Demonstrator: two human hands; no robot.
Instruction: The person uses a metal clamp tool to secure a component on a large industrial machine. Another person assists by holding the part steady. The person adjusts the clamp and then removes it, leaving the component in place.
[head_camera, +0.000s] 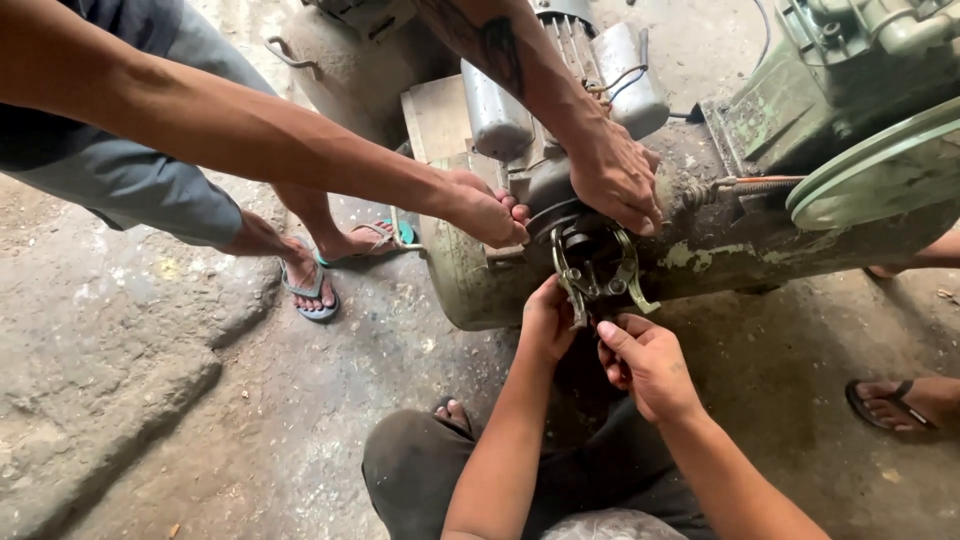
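Both hands (600, 340) grip a metal puller (597, 268) on the green tank (470, 280)

Rough repair workshop, floor level. Bare, stained, cracked concrete floor (150, 400) with dust and grit. Big worn green-painted metal machine body (740, 245), chipped paint, with a pale green belt pulley wheel (880, 175). Grey finned electric motor (540, 100) with loose wires on top. Steel multi-armed puller tool (597, 268) clamped on its shaft. People crouch around in flip-flop sandals (310, 290).
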